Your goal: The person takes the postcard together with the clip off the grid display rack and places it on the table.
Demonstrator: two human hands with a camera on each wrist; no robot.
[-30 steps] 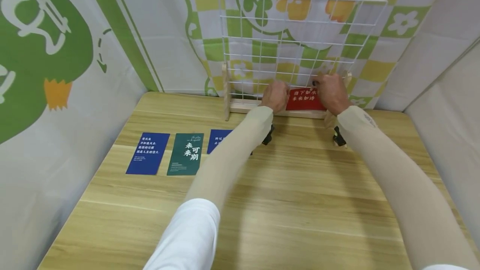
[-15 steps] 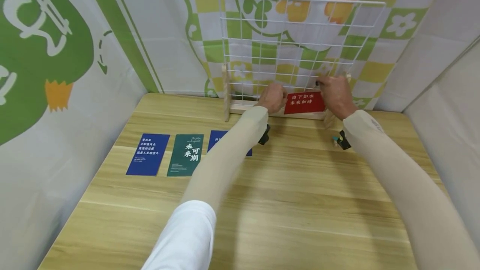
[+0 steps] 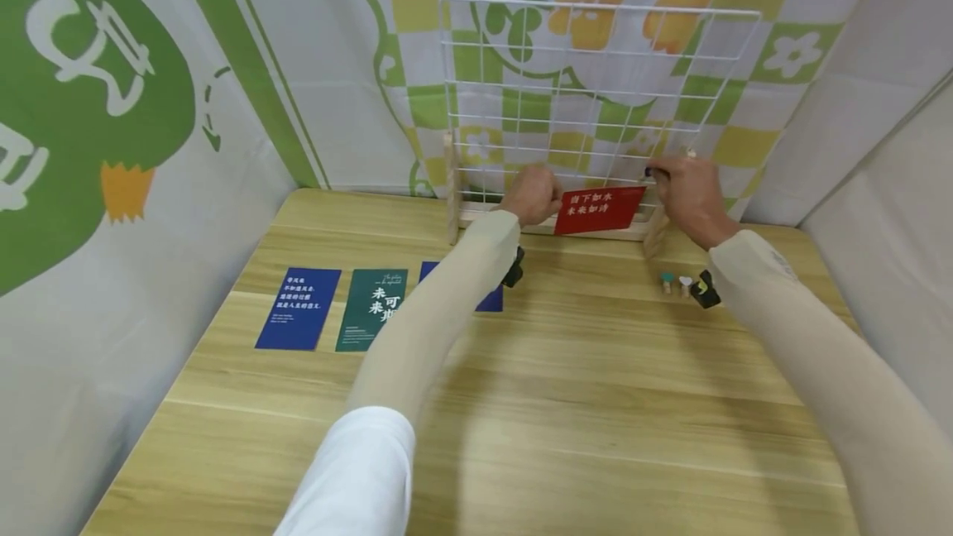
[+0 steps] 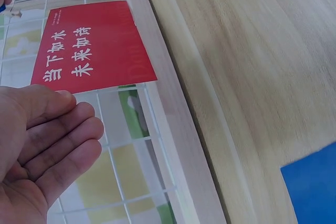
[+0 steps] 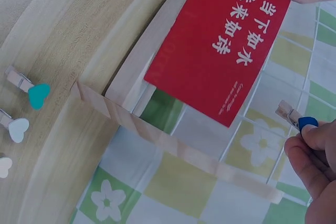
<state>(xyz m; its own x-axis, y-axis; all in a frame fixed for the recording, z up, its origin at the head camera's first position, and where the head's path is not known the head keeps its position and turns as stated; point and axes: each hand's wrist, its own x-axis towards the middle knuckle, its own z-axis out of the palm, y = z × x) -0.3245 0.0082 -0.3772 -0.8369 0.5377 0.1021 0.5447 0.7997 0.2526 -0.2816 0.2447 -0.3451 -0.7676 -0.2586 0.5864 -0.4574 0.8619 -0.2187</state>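
My left hand (image 3: 534,195) pinches the left end of a red card (image 3: 599,212) with white characters. The card hangs tilted in front of a white wire grid (image 3: 536,119), near its wooden base. In the left wrist view, the thumb lies on the card's edge with the fingers beneath. My right hand (image 3: 692,195) is right of the card, apart from it. In the right wrist view it pinches a small wooden clothespin (image 5: 286,112) with a blue heart, its jaws pointing toward the grid.
On the table's left lie a blue card (image 3: 299,308), a green card (image 3: 365,304) and another blue card (image 3: 491,299), partly behind the left arm. Small clothespins with a teal heart (image 5: 39,96) and white hearts (image 5: 19,130) lie near the right wrist.
The red card and my left hand have moved slightly left and toward me. My right hand has drawn to the right, away from the card, with the clothespin. More clothespins on the table now show.
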